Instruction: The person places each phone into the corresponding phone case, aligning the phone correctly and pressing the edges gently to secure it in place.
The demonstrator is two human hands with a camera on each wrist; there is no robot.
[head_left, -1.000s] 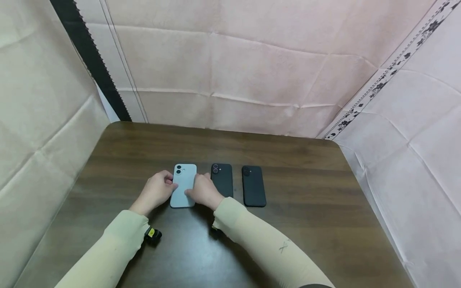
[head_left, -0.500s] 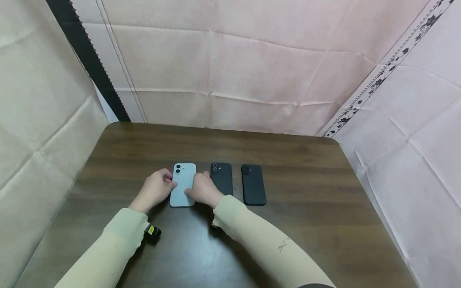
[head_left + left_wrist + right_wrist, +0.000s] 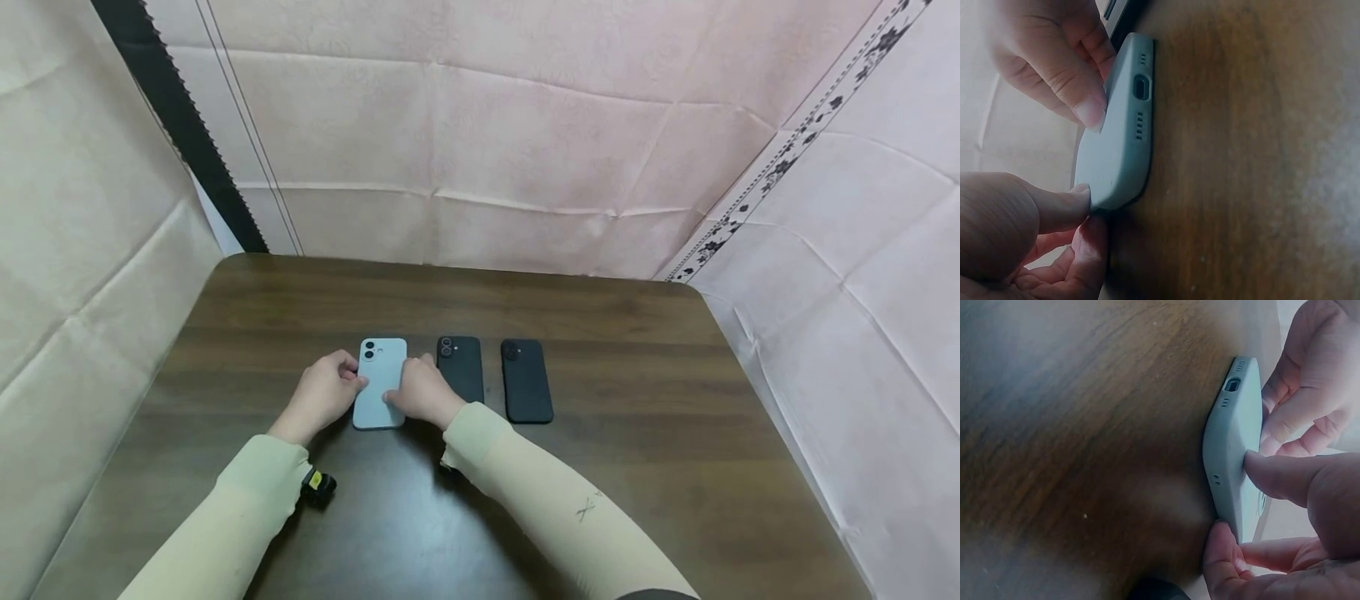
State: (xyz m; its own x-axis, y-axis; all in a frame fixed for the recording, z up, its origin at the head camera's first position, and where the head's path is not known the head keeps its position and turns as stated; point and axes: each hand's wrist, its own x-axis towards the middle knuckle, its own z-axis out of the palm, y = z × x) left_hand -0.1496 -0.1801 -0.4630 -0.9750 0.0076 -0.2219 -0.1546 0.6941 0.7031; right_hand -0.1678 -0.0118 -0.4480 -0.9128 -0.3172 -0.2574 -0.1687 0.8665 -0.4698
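Note:
A light blue phone (image 3: 381,392) in a matching case lies back up on the table, its two camera lenses toward the far side. The left hand (image 3: 325,393) pinches its left edge, thumb on the back and fingertips curled under the rim, as the left wrist view shows. From the other side the right hand (image 3: 427,392) grips the phone, with the thumb (image 3: 1272,472) pressed on the back and a fingertip (image 3: 1219,544) at the lower edge. A charging port cutout (image 3: 1141,88) shows in the case's near end.
A dark phone (image 3: 461,367) lies just right of the hands, partly covered by the right hand and sleeve. Further right lies another dark phone (image 3: 527,382). The brown wooden table (image 3: 637,467) is enclosed by pale cloth walls (image 3: 480,150).
The view has shifted slightly. Both hands keep their hold on the light blue phone, and all the phones lie as before.

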